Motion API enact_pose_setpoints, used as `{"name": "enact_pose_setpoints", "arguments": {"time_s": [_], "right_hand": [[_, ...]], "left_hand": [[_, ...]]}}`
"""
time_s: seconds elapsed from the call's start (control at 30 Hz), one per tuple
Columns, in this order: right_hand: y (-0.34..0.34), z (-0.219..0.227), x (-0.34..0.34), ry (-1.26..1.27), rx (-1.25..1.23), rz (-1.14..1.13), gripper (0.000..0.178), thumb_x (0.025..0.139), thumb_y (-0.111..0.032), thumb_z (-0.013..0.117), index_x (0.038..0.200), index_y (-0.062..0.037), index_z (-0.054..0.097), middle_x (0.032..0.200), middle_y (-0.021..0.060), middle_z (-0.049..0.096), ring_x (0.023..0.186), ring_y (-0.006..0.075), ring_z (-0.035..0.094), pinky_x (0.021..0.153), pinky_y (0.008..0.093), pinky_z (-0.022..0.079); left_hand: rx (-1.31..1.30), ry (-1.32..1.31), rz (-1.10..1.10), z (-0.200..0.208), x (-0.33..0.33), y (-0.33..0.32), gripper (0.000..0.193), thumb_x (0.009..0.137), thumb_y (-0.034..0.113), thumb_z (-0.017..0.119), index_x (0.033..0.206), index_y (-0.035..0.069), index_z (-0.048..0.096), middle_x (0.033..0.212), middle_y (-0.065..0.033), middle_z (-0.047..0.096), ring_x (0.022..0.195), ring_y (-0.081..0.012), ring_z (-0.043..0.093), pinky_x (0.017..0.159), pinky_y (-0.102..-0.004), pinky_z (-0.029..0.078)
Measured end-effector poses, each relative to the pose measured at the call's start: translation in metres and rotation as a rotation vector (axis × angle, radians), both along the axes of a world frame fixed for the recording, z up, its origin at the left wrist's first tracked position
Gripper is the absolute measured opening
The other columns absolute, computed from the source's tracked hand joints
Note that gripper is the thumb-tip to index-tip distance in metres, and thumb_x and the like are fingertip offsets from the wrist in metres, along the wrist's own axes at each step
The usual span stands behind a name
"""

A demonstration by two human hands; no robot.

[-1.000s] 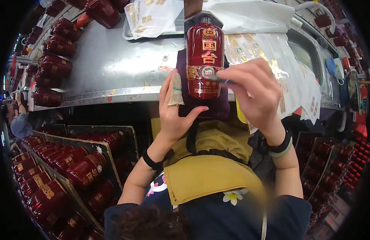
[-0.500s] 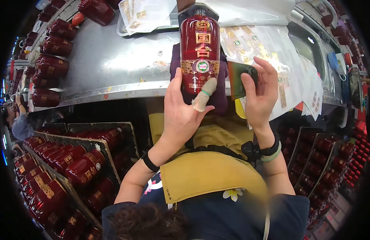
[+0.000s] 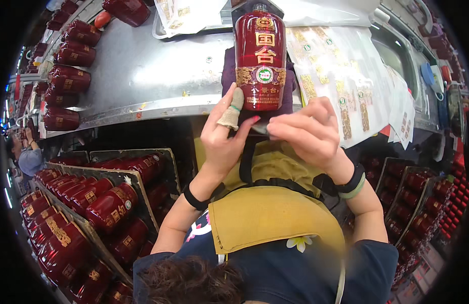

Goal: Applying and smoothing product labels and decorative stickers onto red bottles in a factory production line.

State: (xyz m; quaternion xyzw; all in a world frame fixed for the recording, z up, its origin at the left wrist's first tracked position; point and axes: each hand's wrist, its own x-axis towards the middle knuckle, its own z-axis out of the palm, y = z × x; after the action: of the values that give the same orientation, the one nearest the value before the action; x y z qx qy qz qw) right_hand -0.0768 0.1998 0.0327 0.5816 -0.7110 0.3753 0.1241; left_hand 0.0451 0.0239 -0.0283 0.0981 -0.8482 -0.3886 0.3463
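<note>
A dark red bottle (image 3: 261,55) with gold print and a patterned label band lies face up on a purple cloth (image 3: 229,71), its neck pointing away from me. Against its lower left side rest the outstretched fingers of my left hand (image 3: 219,129). One of them wears a cloth finger cover (image 3: 232,111) tied with a green band, and the thumb points right below the base. My right hand (image 3: 310,133) is curled just below the base on the right. A flat greyish scraper (image 3: 260,126) shows partly at its fingertips; the rest is hidden.
The metal bench (image 3: 138,76) carries a row of red bottles (image 3: 69,78) at the left. Sheets of gold labels (image 3: 346,81) lie at the right, and more sit in a tray (image 3: 158,31) at the back. Bottle-filled crates (image 3: 135,190) flank me; a co-worker (image 3: 29,157) is at far left.
My left fingers have left the bottle's front for its lower left side. My right hand has moved left below the base, turning the scraper from broadside. The view has shifted slightly.
</note>
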Motion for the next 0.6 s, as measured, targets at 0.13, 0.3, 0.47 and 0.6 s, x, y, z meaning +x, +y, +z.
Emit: {"name": "enact_pose_setpoints", "arguments": {"time_s": [0.13, 0.3, 0.47, 0.6], "right_hand": [[-0.017, 0.010, -0.009, 0.196, -0.055, -0.173, 0.033, 0.068, -0.014, 0.074, 0.101, -0.0136, 0.080, 0.101, -0.0041, 0.075, 0.082, 0.0150, 0.060, 0.080, 0.0322, 0.043], [-0.032, 0.027, -0.003, 0.268, 0.047, 0.020, 0.035, 0.071, -0.017, 0.070, 0.105, -0.0142, 0.077, 0.101, -0.0047, 0.070, 0.085, 0.0160, 0.058, 0.079, 0.0338, 0.048], [-0.041, 0.025, 0.001, 0.267, 0.115, 0.174, 0.022, 0.072, -0.019, 0.068, 0.094, -0.0130, 0.071, 0.084, -0.0031, 0.063, 0.081, 0.0180, 0.059, 0.079, 0.0343, 0.049], [-0.063, 0.030, -0.049, 0.132, -0.034, 0.004, 0.020, 0.077, -0.016, 0.078, 0.096, -0.0126, 0.072, 0.085, -0.0002, 0.070, 0.081, 0.0206, 0.063, 0.077, 0.0368, 0.047]], "left_hand": [[0.204, -0.039, 0.073, -0.002, -0.005, -0.012, 0.054, 0.074, -0.005, 0.086, 0.126, -0.003, 0.072, 0.123, -0.0165, 0.075, 0.108, -0.0269, 0.073, 0.095, -0.0359, 0.056], [0.290, 0.025, 0.062, 0.002, -0.010, -0.013, 0.061, 0.073, -0.006, 0.085, 0.132, -0.001, 0.069, 0.117, -0.0145, 0.077, 0.102, -0.0212, 0.074, 0.093, -0.0336, 0.058], [0.327, 0.028, 0.039, 0.005, -0.014, -0.009, 0.075, 0.074, -0.002, 0.086, 0.144, -0.001, 0.060, 0.119, -0.0134, 0.076, 0.100, -0.0205, 0.073, 0.093, -0.0337, 0.058], [0.191, 0.050, 0.059, -0.002, -0.015, -0.016, 0.086, 0.072, 0.008, 0.093, 0.147, -0.003, 0.053, 0.129, -0.0147, 0.070, 0.116, -0.0241, 0.067, 0.095, -0.0360, 0.053]]}}
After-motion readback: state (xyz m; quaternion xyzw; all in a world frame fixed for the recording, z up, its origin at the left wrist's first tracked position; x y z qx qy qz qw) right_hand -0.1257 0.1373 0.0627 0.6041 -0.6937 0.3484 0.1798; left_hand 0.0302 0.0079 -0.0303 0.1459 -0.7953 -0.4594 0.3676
